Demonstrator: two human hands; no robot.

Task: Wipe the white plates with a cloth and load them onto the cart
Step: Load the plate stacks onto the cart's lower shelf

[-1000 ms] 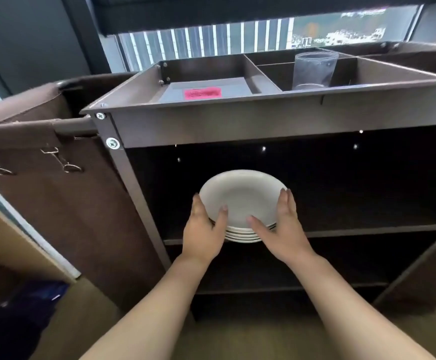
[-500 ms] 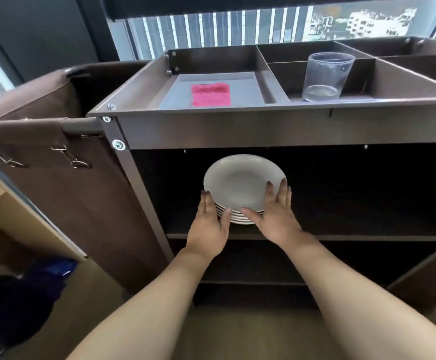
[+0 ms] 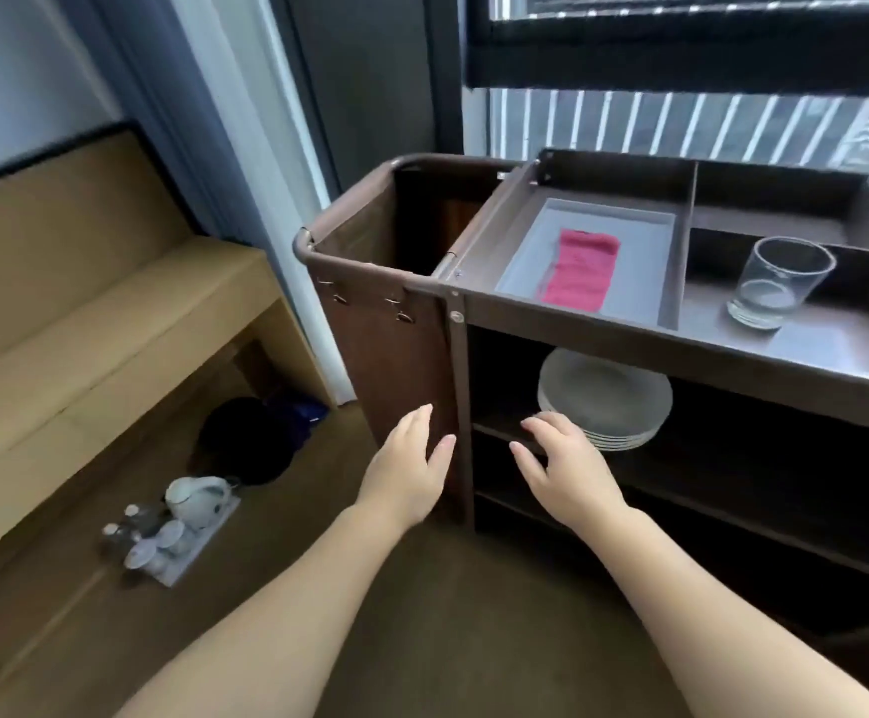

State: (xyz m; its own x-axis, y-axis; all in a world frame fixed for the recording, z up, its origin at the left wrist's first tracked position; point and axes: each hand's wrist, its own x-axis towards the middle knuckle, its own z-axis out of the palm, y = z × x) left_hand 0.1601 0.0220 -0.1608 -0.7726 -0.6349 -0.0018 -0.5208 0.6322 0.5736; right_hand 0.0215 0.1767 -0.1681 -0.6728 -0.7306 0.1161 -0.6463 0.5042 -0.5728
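Observation:
A stack of several white plates (image 3: pixel 605 401) rests on the upper inner shelf of the brown cart (image 3: pixel 629 349), near its left post. My left hand (image 3: pixel 411 471) hovers in front of the cart's left side panel, fingers relaxed and holding nothing. My right hand (image 3: pixel 567 466) hangs just in front of the shelf edge, left of the plates, fingers loosely spread, apart from the stack. A pink cloth (image 3: pixel 580 274) lies folded in a grey tray (image 3: pixel 644 261) on the cart's top.
A clear glass (image 3: pixel 779 282) stands in a top compartment to the right. The cart's brown fabric bag (image 3: pixel 380 282) hangs at its left end. On the floor left sits a white tea set on a tray (image 3: pixel 176 531), beside a wooden bench (image 3: pixel 85 329) and a dark bundle (image 3: pixel 251 443).
Both hands let go of the plate stack and drew back from the shelf. The view swung left and rose, bringing the bench and the tea set into sight.

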